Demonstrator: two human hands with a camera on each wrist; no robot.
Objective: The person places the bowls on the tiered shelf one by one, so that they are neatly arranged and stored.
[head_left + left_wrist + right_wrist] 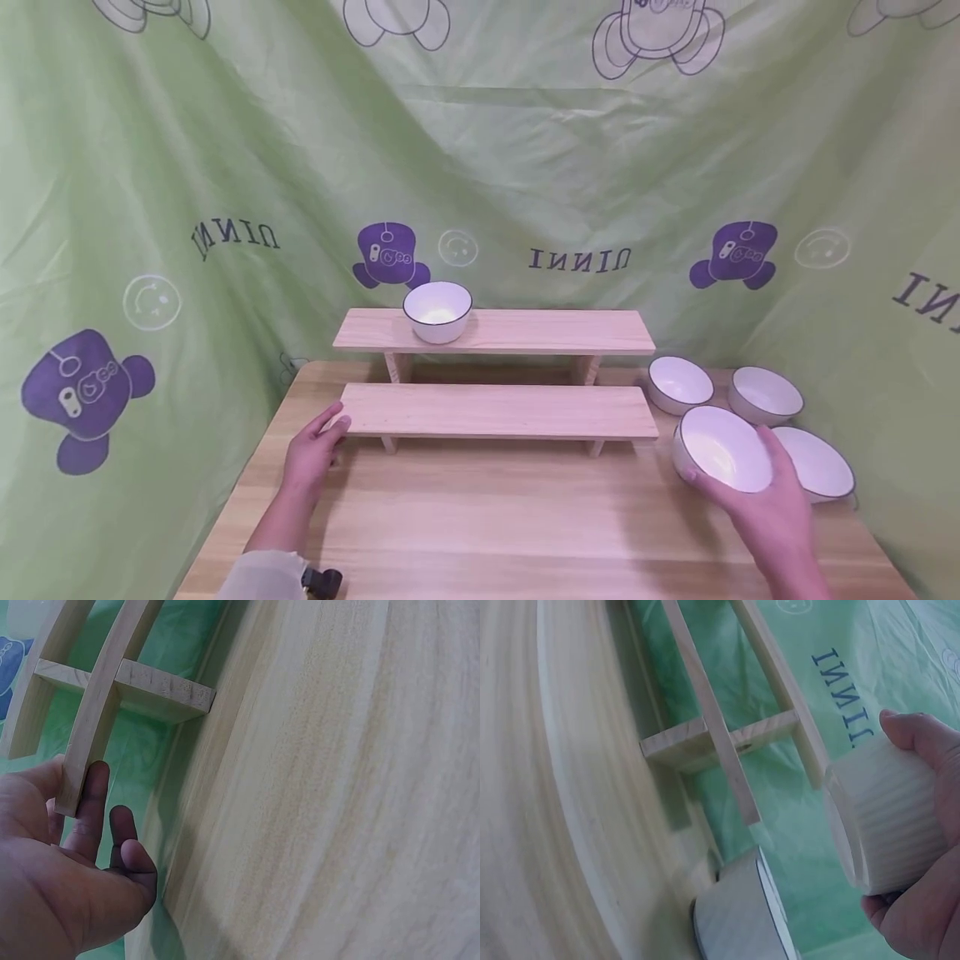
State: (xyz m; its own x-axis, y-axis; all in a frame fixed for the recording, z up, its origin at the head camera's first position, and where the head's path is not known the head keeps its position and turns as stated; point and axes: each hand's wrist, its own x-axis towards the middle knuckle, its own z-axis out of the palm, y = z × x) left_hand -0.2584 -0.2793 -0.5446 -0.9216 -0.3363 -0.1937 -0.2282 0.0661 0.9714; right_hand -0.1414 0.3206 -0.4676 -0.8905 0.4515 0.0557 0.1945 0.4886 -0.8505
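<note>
"What lies right of the lower shelf?"
"Three bowls on the counter; a fourth bowl in the right grip."
"Behind it?"
"The upper shelf, one bowl on top; then the curtain."
"Left?"
"The left grip, touching its end."

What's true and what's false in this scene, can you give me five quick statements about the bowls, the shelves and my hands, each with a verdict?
1. The right hand grips a white bowl. True.
2. The left hand pinches the left end of the lower shelf. True.
3. The shelf bowl is upside down. False: it stands upright.
4. It sits at the right end of the upper shelf. False: it's left of the middle.
5. Other bowls stand right of the shelves. True.
</note>
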